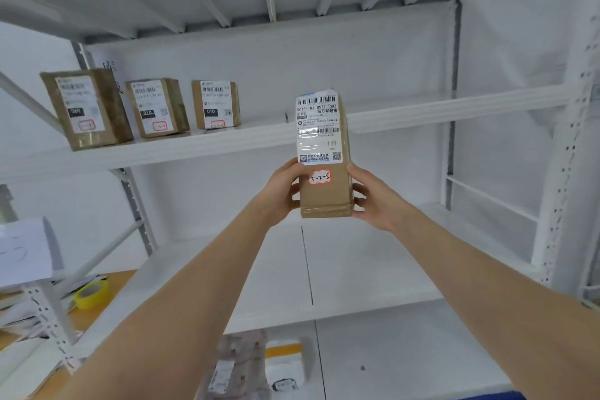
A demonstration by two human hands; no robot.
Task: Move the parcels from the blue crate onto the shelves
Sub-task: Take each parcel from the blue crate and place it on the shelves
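Note:
I hold a tall brown cardboard parcel (324,195) upright in front of the white shelves; it carries a white shipping label and a small red-edged sticker marked 3-2-5. My left hand (282,191) grips its left side and my right hand (373,198) grips its right side. The parcel's top reaches the front edge of the upper shelf (422,114). Three brown labelled parcels stand in a row on that shelf's left part: a large one (86,107), a middle one (157,107) and a smaller one (216,104). A sliver of blue at the bottom right edge may be the blue crate (506,395).
Below my hands is a bare white middle shelf (357,263). On the lowest shelf lie a plastic-wrapped package (237,364) and a white parcel with an orange stripe (284,364). A yellow tape roll (92,294) sits on a wooden table at left, beside papers and a shelf post.

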